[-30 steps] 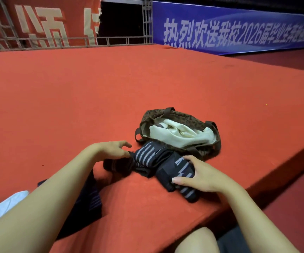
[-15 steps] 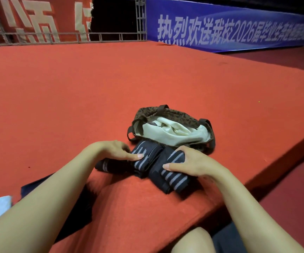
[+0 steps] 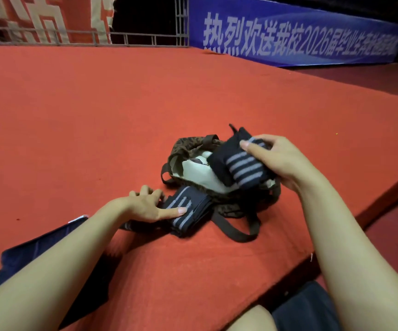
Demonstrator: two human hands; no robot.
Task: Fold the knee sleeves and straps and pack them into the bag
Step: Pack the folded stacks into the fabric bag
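A brown patterned bag point(image 3: 186, 149) with a cream lining lies open on the red carpeted platform point(image 3: 97, 115). My right hand point(image 3: 276, 161) grips a folded black knee sleeve with grey stripes point(image 3: 238, 163) and holds it over the bag's mouth. A second folded black striped sleeve point(image 3: 188, 211) lies on the carpet just in front of the bag. My left hand point(image 3: 150, 204) rests on its left end, thumb laid across the stripes. A dark strap end point(image 3: 131, 225) pokes out beneath my left wrist.
The bag's dark carry straps point(image 3: 236, 230) trail toward me on the carpet. A dark blue cloth point(image 3: 33, 249) lies under my left forearm. The platform edge point(image 3: 336, 235) drops off at the right. A blue banner point(image 3: 300, 39) and metal truss point(image 3: 181, 20) stand at the back.
My right hand has lifted one folded sleeve off the carpet and carried it up over the open bag. My left hand stays on the other sleeve.
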